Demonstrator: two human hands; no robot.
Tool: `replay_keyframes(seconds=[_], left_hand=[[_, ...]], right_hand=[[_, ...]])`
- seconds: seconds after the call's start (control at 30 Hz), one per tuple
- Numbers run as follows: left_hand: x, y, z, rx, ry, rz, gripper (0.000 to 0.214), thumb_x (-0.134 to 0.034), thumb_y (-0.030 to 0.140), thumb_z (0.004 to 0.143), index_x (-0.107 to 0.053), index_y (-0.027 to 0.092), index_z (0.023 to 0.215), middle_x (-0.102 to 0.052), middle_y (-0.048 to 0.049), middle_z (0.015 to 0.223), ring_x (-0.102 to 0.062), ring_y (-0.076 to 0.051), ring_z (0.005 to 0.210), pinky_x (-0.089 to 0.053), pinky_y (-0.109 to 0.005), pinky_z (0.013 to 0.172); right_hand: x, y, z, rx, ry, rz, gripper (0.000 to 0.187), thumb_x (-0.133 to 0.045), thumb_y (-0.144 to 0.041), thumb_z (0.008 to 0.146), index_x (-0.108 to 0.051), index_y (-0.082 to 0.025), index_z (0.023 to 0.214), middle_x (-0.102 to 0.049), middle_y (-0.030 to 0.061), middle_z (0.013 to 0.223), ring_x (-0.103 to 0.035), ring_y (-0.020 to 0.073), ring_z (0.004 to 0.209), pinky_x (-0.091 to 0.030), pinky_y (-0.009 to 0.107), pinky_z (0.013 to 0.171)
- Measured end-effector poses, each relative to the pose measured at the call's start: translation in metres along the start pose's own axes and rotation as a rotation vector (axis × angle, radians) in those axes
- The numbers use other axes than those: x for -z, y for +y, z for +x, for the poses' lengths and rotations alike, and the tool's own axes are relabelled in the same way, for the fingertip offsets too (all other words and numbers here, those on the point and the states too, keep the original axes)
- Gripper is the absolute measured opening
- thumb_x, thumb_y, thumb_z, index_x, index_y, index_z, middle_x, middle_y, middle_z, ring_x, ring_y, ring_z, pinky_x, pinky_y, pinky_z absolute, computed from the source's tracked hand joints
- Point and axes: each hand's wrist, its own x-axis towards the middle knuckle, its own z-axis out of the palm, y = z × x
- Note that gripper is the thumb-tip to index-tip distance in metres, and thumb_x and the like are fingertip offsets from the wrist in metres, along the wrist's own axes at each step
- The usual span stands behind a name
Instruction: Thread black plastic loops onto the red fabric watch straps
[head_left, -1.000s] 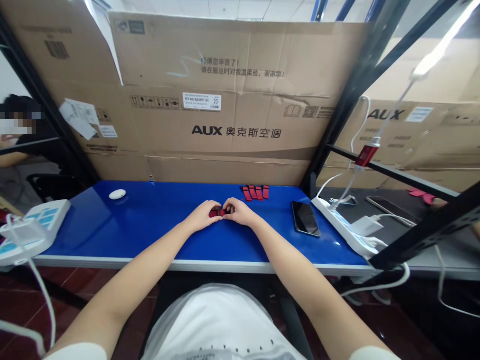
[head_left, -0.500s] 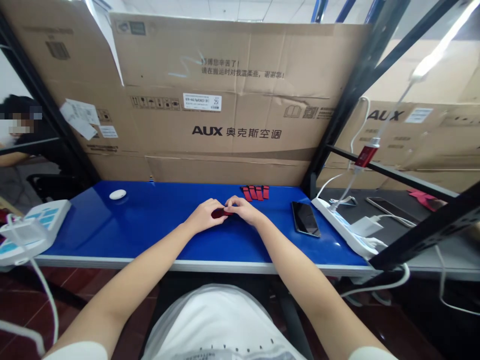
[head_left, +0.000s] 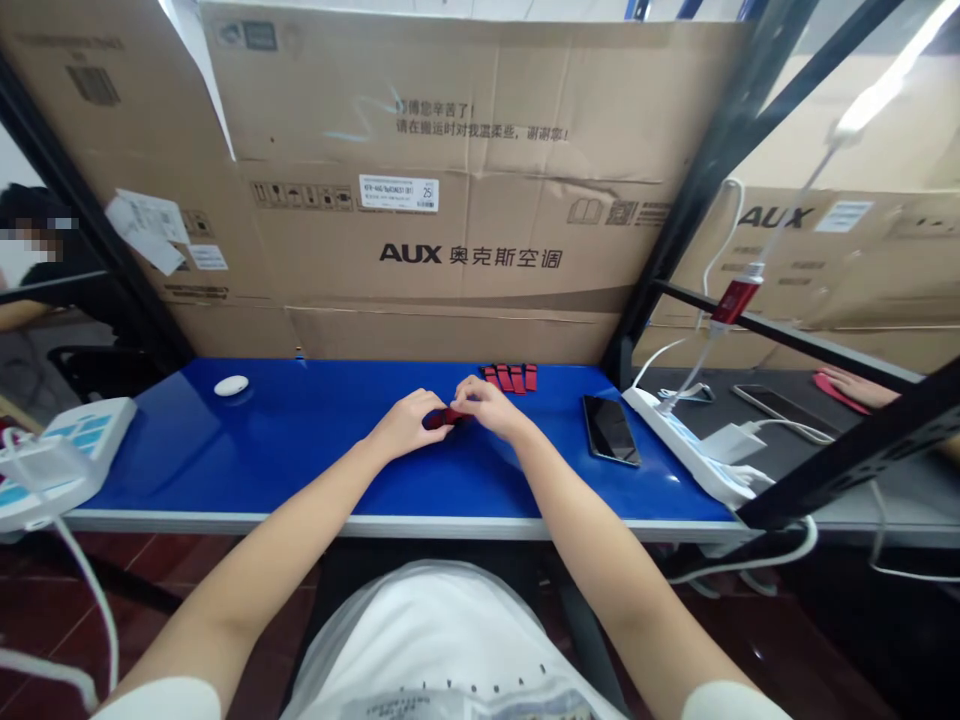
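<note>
Over the middle of the blue table, my left hand (head_left: 405,425) pinches a small red strap (head_left: 452,416) between thumb and fingers. The fingertips of my right hand (head_left: 487,405) grip the same piece from its other side. It looks dark in parts, and the fingers cover much of it. Just beyond my right hand, several red straps with black ends (head_left: 511,379) lie side by side in a row, touched by neither hand.
A black phone (head_left: 611,430) lies right of my hands, beside a white power strip (head_left: 686,445). Another power strip (head_left: 94,440) and a white oval object (head_left: 231,385) are at left. Cardboard (head_left: 450,320) stands behind. Another person's hand (head_left: 862,388) rests on red material at right.
My right hand has shifted slightly away from my left, and more of the red strap shows between them. The view has tilted a little. At right, another person's hand has come into sight.
</note>
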Motion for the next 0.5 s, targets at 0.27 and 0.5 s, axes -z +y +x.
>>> replay_keyframes(seconds=[0.27,0.5], left_hand=[[-0.009,0.004,0.004,0.194,0.031,-0.232,0.032,-0.06,0.042,0.084,-0.061,0.018,0.105,-0.066,-0.0078,0.104,-0.063,-0.022,0.093,-0.05,-0.036,0.086],[-0.014,0.005,0.0,0.222,-0.14,-0.234,0.029,-0.032,0.039,0.097,-0.052,0.02,0.087,-0.061,-0.0036,0.081,-0.058,-0.018,0.074,-0.046,-0.032,0.072]], right_hand=[[-0.007,-0.006,0.001,-0.104,0.004,0.544,0.027,-0.077,-0.039,0.065,-0.06,-0.019,0.071,-0.057,-0.0025,0.066,-0.054,0.0121,0.063,-0.044,0.028,0.067],[0.018,-0.008,0.001,-0.021,0.204,0.786,0.034,-0.081,-0.038,0.064,-0.053,-0.022,0.073,-0.057,-0.0048,0.068,-0.054,0.009,0.059,-0.047,0.025,0.064]])
